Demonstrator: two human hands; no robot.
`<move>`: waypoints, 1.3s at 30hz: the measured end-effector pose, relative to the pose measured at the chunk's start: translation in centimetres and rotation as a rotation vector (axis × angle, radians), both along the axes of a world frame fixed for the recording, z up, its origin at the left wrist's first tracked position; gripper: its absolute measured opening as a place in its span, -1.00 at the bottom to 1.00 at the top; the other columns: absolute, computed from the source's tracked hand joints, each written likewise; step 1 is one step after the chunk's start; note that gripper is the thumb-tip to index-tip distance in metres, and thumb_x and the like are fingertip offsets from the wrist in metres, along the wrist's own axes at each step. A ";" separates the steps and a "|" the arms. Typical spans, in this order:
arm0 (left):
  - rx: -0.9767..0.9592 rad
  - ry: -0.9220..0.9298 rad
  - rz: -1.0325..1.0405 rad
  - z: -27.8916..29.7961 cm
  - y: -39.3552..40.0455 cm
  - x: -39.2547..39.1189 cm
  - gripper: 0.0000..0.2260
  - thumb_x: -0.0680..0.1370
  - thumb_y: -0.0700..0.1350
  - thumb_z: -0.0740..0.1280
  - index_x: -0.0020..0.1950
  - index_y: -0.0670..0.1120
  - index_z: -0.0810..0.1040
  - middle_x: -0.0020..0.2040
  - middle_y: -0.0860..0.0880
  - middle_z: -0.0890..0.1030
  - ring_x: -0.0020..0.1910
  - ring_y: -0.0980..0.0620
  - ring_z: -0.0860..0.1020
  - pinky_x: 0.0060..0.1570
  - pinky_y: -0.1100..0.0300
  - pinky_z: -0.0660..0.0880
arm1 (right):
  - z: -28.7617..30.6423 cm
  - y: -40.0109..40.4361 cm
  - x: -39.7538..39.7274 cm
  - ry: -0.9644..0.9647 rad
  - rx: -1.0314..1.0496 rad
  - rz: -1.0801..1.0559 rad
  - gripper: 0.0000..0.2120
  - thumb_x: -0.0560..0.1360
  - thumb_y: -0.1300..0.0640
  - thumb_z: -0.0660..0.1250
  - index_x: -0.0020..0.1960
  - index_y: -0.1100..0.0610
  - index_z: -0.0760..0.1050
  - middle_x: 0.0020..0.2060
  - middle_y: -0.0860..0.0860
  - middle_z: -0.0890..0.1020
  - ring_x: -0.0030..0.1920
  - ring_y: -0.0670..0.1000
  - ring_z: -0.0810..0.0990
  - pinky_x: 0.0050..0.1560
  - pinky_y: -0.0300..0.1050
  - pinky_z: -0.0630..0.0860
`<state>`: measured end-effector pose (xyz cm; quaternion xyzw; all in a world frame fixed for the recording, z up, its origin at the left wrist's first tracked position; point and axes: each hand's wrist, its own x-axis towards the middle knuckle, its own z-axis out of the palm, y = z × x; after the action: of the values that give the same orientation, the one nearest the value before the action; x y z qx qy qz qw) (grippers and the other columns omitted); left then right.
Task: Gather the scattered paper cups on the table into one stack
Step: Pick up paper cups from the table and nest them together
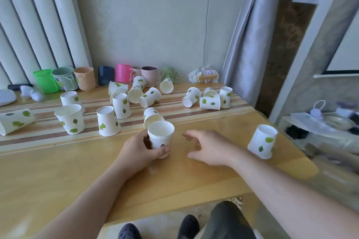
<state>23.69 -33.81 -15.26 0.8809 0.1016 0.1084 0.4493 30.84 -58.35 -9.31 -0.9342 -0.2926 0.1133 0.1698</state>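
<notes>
Your left hand (144, 151) grips the upright cup (160, 135) near the table (77, 170) front edge; right hand (208, 148) open, empty beside it; hold it steady, nest the lying cup (152, 117) behind squarely.

Paper cups (160, 137): white, printed with green leaves. Table (58, 170): light wood, brown-and-cream striped band at 12 o'clock. Mugs at 11 o'clock: green plastic mug (45, 81), peach mug (85, 78), hot-pink mug (123, 73).
</notes>
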 end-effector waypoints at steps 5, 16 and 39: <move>0.085 0.049 -0.100 1.4 -4.6 1.8 -0.71 0.38 0.21 0.64 0.00 0.27 0.62 -0.15 0.19 0.70 -0.13 0.15 0.62 -0.15 0.17 0.50 | 6.0 -7.7 2.4 -0.387 -0.395 -0.137 -0.58 0.63 -0.20 0.34 0.47 -0.30 0.53 0.45 -0.12 0.59 0.48 0.14 0.42 0.39 0.13 0.48; 0.142 0.000 -0.211 1.0 -15.0 6.6 -0.53 0.40 0.21 0.64 0.21 0.07 0.63 -0.06 0.16 0.67 0.01 0.00 0.62 -0.09 0.12 0.47 | 2.0 -17.1 2.9 -0.021 0.134 -0.514 -0.56 0.48 -0.04 0.60 0.24 -0.21 0.46 0.21 -0.05 0.65 0.20 0.13 0.67 0.21 0.17 0.64; 0.274 -0.030 0.088 2.1 3.1 -2.3 -0.49 0.39 0.14 0.66 0.27 0.26 0.55 -0.11 0.24 0.63 -0.11 0.28 0.57 -0.18 0.33 0.41 | 0.6 8.3 0.9 0.476 1.239 -0.098 -0.38 0.35 0.34 0.67 0.33 0.05 0.58 0.16 0.05 0.74 0.13 0.03 0.74 0.07 0.00 0.71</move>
<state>21.43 -30.71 -13.17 0.9270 0.1178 0.1540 0.3210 31.77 -50.05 -8.73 -0.6255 -0.2151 0.1195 0.7404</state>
